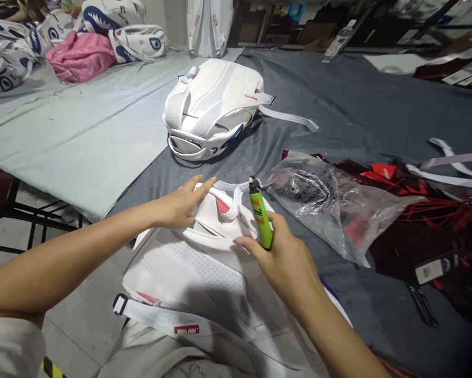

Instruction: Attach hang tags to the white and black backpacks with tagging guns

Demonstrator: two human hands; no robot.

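Note:
A white backpack (pixel 172 257) lies in front of me, straps up, partly over my lap and partly on the dark table cover. My left hand (pixel 180 205) rests on its top end, fingers stretched and apart beside the pocket opening with a pink-red patch. In my right hand (pixel 279 252) is a green lighter (pixel 261 218) with a black head, held upright between thumb and fingers above the bag's right side. The bag's white top loop (pixel 238 205) is just left of the lighter. One strap carries a small red label (pixel 186 329).
A second white backpack (pixel 216 110) lies ahead. To the right are a clear plastic bag (pixel 338 199) and dark red items with tags. Several white bags and a pink bag (pixel 80 56) are piled at far left. A bottle (pixel 338 41) stands at the back.

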